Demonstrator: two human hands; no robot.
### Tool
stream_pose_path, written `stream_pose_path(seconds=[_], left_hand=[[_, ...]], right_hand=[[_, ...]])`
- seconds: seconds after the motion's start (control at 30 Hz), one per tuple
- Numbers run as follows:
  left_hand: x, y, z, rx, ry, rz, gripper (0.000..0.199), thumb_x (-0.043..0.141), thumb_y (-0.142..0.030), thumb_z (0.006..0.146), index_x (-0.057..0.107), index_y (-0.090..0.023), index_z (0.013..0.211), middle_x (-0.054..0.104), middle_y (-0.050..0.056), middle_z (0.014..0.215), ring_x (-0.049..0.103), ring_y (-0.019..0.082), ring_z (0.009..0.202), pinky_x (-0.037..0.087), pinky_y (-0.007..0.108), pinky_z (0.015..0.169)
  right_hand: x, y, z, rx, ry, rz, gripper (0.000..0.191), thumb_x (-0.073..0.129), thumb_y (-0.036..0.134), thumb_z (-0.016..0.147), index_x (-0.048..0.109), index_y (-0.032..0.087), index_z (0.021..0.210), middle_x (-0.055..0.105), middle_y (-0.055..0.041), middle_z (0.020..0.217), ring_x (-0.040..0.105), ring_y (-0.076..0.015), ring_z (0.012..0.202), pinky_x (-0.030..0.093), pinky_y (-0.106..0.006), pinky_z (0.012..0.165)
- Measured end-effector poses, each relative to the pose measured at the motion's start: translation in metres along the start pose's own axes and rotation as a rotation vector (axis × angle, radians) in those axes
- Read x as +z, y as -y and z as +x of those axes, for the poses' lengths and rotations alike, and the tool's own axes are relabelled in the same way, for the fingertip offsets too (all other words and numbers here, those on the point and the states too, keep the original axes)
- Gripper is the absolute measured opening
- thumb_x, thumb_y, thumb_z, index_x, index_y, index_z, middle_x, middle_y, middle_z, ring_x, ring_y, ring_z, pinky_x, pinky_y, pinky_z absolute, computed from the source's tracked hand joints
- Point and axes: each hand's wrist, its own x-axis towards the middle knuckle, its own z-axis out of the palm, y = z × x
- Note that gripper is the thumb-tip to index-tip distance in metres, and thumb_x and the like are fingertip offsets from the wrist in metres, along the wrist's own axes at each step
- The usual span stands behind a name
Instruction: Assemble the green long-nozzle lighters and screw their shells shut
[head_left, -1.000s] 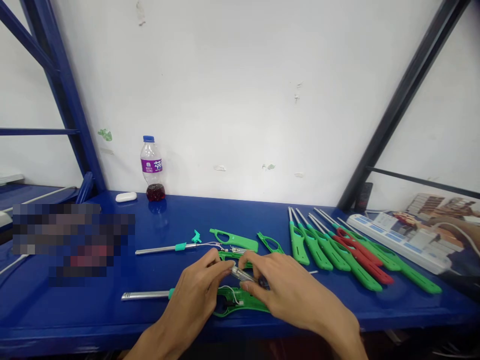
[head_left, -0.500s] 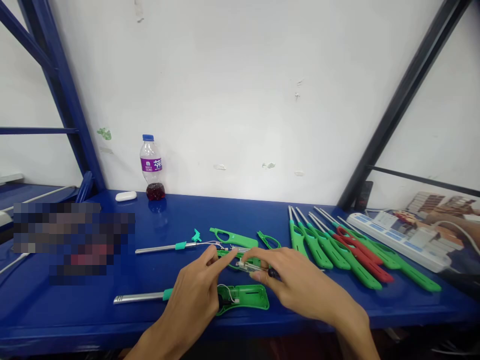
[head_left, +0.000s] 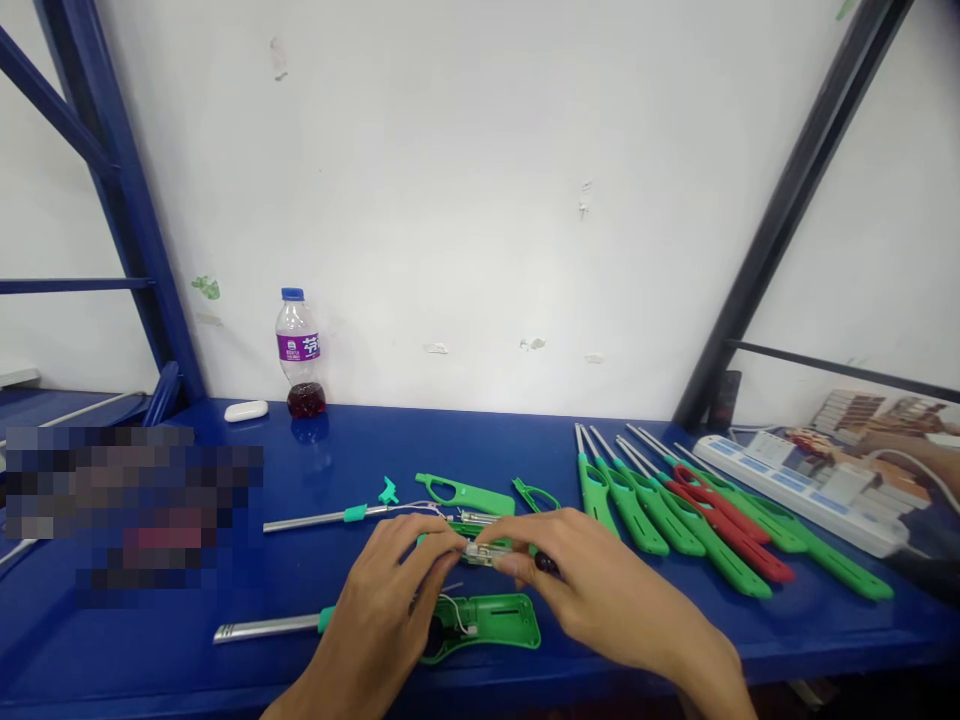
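Observation:
Between both hands is a clear lighter fuel tank [head_left: 489,555] with a pale end. My right hand [head_left: 600,580] grips its right part between thumb and fingers; a dark tool handle [head_left: 546,563] sticks out from the same hand. My left hand [head_left: 394,590] pinches at the tank's left end, its fingertips close together. Just behind the tank lies an opened green lighter body [head_left: 450,527], partly hidden by the fingers. Nearer the table edge, an open green lighter shell [head_left: 504,622] with a white wire and a metal tube [head_left: 266,628] lies partly under my left hand.
Behind the hands are a green handle cover [head_left: 472,497], a green loop piece [head_left: 536,495], a teal trigger [head_left: 388,491] and a metal tube [head_left: 311,521]. Several green and red lighters [head_left: 705,540] lie right, beside a white power strip [head_left: 802,495]. A bottle [head_left: 301,360] stands back left.
The fuel tank has come slightly nearer and more level. My left fingers have drawn in from a stretched pointing pose to a pinch at its end. The view has tilted up slightly.

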Motion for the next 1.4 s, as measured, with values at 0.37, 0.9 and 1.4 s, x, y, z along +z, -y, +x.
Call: stream_pose_path(seconds=[0.37,0.9,1.4], left_hand=[[-0.012,0.005,0.007,0.14,-0.003,0.02,0.016,0.051,-0.011,0.107,0.064,-0.019,0.113,0.075,0.003,0.099,0.072,0.015,0.09,0.057,0.025,0.086],[-0.033,0.022,0.012,0.25,0.134,0.115,0.026,0.041,-0.007,0.107,0.063,-0.02,0.111,0.077,0.002,0.094,0.074,0.014,0.081,0.056,0.022,0.072],[-0.041,0.056,0.01,-0.127,0.452,0.39,0.023,0.054,-0.019,0.102,0.072,-0.023,0.088,0.072,0.003,0.082,0.067,0.022,0.075,0.043,0.027,0.06]], right_hand=[[-0.002,0.005,0.005,-0.024,-0.026,0.025,0.028,0.053,0.034,0.105,0.077,0.036,0.12,0.08,-0.0006,0.114,0.074,-0.0252,0.101,0.053,-0.038,0.092],[0.005,0.006,0.016,-0.095,-0.076,0.058,0.025,0.057,0.03,0.105,0.076,0.037,0.119,0.08,0.0035,0.106,0.072,-0.0207,0.096,0.05,-0.032,0.085],[0.049,-0.027,0.054,0.164,-0.218,-0.253,0.029,0.052,0.041,0.107,0.075,0.024,0.109,0.074,-0.0072,0.115,0.075,-0.023,0.09,0.048,-0.031,0.071]])
